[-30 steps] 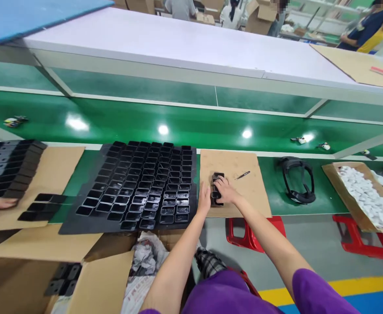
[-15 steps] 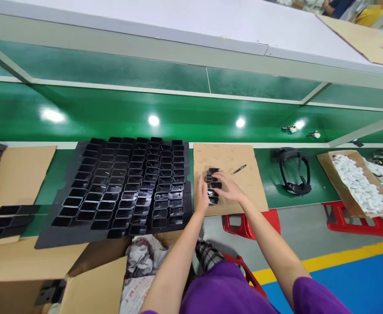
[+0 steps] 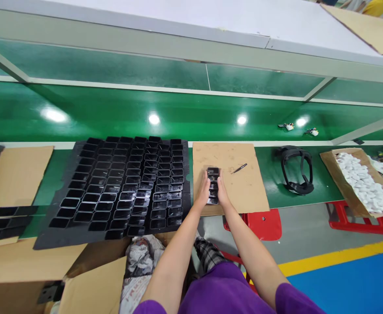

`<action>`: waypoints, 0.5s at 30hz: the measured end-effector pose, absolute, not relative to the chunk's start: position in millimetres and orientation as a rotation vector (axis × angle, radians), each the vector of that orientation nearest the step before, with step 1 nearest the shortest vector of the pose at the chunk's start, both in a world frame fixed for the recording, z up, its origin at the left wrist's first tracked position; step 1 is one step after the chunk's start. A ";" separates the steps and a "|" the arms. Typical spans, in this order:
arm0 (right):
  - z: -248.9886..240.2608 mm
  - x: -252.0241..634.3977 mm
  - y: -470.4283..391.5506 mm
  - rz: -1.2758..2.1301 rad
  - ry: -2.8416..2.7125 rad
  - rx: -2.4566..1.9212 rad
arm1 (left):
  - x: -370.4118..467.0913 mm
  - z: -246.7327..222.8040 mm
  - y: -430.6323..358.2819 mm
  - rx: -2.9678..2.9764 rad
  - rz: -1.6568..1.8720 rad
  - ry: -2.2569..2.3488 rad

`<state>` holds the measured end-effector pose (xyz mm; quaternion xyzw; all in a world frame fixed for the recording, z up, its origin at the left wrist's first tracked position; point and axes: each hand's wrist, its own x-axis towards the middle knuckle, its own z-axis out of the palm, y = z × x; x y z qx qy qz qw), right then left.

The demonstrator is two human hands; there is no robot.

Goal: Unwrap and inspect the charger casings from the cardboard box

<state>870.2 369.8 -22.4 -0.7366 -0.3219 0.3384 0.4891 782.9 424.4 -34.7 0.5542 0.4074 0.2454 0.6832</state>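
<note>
A short column of several black rectangular trays (image 3: 213, 185) with glossy insides lies on a cardboard sheet (image 3: 240, 192). Along its left side rests my left hand (image 3: 203, 189), fingers stretched out and held flat against the trays' edges. My right hand (image 3: 223, 188) mirrors it on the right side, also straight-fingered and touching the column. Neither hand wraps round a single tray. Dark tweezers (image 3: 239, 168) lie on the cardboard just right of my right hand.
Many similar black trays (image 3: 126, 195) stand in rows on a dark mat (image 3: 80, 237) to the left. A black headset frame (image 3: 296, 170) and a carton of white parts (image 3: 363, 181) are at the right. Below are open cardboard boxes (image 3: 93, 283) and a red stool (image 3: 265, 224).
My right hand has moved from over the trays to their right side and straightened its fingers. The trays now form a straighter column between both hands.
</note>
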 end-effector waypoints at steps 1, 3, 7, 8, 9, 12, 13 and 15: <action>-17.5 874.1 367.7 0.824 -0.822 -1.810 | 782.4 -32.7 425.2 1.236 0.563 0.916; -3.0 884.2 362.3 0.815 -0.903 -1.839 | 778.7 -28.4 426.6 1.219 0.606 0.928; 34.4 905.9 357.6 0.826 -1.489 -1.969 | 758.5 -16.3 423.9 1.186 0.740 0.939; 41.5 909.0 359.8 0.827 -1.705 -2.020 | 751.2 -12.1 420.7 1.180 0.772 0.932; 46.4 910.5 363.4 0.828 -1.889 -2.062 | 743.4 -7.3 416.2 1.176 0.799 0.923; 49.0 906.6 378.7 0.860 -2.060 -2.118 | 716.1 9.1 395.2 1.163 0.841 0.919; 47.7 904.3 383.4 0.864 -2.052 -2.120 | 705.2 14.8 386.4 1.156 0.847 0.927; 46.7 901.1 388.4 0.854 -2.035 -2.125 | 679.8 25.3 367.6 1.141 0.852 0.950</action>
